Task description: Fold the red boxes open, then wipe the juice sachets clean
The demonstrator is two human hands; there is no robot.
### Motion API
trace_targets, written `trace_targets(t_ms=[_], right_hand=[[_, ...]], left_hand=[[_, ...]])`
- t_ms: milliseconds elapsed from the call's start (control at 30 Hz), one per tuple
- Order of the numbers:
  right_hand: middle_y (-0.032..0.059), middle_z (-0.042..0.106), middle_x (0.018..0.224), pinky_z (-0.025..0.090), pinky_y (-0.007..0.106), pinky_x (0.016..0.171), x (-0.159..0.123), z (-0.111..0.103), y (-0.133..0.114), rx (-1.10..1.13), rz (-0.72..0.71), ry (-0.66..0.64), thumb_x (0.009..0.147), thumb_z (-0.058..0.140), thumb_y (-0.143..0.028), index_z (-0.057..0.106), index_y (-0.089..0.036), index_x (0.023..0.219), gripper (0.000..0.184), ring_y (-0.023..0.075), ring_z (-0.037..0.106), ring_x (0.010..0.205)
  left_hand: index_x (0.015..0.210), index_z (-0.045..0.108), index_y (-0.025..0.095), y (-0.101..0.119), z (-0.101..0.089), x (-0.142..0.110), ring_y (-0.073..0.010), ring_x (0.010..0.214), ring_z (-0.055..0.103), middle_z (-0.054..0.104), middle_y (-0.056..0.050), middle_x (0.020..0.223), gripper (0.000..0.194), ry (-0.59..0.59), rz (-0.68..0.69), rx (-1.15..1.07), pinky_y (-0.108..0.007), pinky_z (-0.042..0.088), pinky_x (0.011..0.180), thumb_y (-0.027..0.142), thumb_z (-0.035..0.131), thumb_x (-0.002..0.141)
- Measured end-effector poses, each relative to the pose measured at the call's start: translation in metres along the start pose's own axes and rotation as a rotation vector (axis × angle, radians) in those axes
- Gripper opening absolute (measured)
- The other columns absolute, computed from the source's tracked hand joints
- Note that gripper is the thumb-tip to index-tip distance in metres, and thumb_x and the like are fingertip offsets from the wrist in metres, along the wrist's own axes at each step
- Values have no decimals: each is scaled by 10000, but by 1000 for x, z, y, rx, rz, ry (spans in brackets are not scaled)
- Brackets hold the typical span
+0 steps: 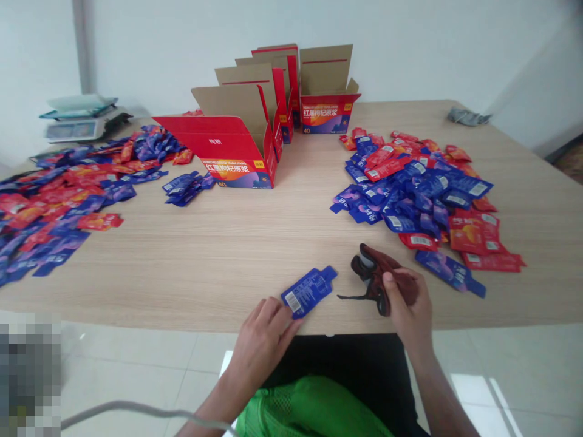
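Left hand, fingers curled, touched the barcoded end of a flat, narrow-necked blue sachet near the front edge of the wood-grain table; couldn't tell if it gripped. Right hand pinched a folded maroon item with rounded black parts, near a glossy sachet heap.

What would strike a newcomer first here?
Probably the open red cartons toward the back of the table, between a left pouch heap and a right pouch heap, both red and blue. Near the front edge, the right hand holds a reddish-brown item, and the left hand touches a blue pouch.
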State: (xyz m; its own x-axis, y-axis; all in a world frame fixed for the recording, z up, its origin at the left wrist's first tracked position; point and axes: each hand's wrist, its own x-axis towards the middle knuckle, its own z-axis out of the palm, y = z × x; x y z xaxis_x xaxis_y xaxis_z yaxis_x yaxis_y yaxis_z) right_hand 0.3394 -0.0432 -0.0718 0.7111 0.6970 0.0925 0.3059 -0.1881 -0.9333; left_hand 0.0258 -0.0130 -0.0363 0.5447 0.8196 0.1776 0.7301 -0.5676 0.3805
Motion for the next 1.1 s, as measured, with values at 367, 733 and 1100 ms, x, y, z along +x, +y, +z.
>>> trace_targets(t_ms=[367, 733, 1100], right_hand=[[100, 687, 1277, 223, 746, 1226, 13, -18, -17, -568, -737, -524, 764, 821, -678, 680, -269, 1107, 553, 441, 414, 1481], [80, 623, 1469, 496, 615, 1098, 41, -6, -17, -620, -995, -712, 912, 745, -450, 602, -336, 1461, 579, 358, 578, 1300], [49, 730, 1020, 561, 413, 857, 42, 14, -54, -413, -894, -532, 961, 706, -368, 711, -265, 1073, 152, 245, 681, 942]], left_hand=[[1369, 636, 163, -20, 15, -19, -271, 1335, 614, 667, -135, 1393, 324, 29, 369, 63, -442, 590, 1077, 281, 592, 1070], [1463, 585, 138, -12, 24, -33, -250, 1394, 561, 638, -125, 1465, 387, 0, 437, 87, -413, 531, 1131, 166, 440, 1105], [1371, 648, 142, 3, 21, -32, -227, 1306, 630, 681, -86, 1420, 346, 42, 439, 141, -379, 583, 1038, 166, 416, 1115]])
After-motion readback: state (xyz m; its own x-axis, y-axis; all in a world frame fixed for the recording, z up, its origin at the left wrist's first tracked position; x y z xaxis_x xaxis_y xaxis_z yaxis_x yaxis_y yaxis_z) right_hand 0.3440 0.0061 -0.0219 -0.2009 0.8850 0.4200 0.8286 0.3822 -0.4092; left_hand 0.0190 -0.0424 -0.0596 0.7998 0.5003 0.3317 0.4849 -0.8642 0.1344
